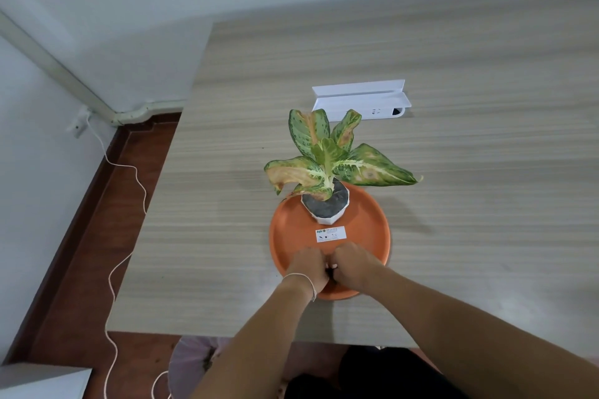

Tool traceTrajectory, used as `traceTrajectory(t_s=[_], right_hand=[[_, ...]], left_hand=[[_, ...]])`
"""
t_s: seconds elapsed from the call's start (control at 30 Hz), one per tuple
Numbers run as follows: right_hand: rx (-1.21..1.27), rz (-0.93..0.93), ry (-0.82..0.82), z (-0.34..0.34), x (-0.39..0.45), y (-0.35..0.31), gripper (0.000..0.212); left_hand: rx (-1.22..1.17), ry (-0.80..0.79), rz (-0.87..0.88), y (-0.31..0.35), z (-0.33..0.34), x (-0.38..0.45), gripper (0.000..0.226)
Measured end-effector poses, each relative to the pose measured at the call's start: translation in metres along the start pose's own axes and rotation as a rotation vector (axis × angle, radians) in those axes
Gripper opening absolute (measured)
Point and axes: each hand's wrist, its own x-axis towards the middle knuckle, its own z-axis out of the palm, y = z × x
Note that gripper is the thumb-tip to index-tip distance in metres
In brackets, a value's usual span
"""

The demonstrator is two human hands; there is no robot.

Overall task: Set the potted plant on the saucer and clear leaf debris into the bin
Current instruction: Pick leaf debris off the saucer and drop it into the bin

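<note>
Hands [330, 266] on saucer [366, 223], potted plant [327, 178] beyond

My left hand [308, 266] and right hand [351, 264] are sitting knuckle to knuckle over the near rim of the saucer [366, 230], leaving almost no gap between them. Straight ahead, the potted plant [327, 178] is blocking the far half of the saucer, its leaves spreading wide to both sides above the rim. Beyond it, a white power strip [361, 100] is lying across the table [470, 188]. To my left and right the tabletop is lying open. Past the table's left edge, a white cord [111, 272] is trailing along the floor. Below the near edge, a pinkish-lined bin [191, 359] is standing partly under the table.
</note>
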Motion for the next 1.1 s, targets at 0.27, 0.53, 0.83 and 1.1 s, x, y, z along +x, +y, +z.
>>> traceTrajectory(t_s=[0.27, 0.53, 0.83, 1.1], right_hand=[[0.188, 0.13, 0.112, -0.025, 0.0, 0.024, 0.03], [0.198, 0.207, -0.019, -0.028, -0.004, 0.009, 0.005], [0.188, 0.224, -0.021, -0.016, -0.008, -0.004, 0.016], [0.356, 0.11, 0.08, -0.036, 0.019, -0.066, 0.013]], left_hand=[[-0.26, 0.139, -0.119, -0.026, -0.019, -0.003, 0.011], [-0.326, 0.107, -0.111, -0.038, -0.031, -0.014, 0.007], [-0.45, 0.069, -0.081, -0.042, -0.025, -0.02, 0.006], [-0.735, 0.269, -0.29, -0.143, -0.039, -0.062, 0.021]])
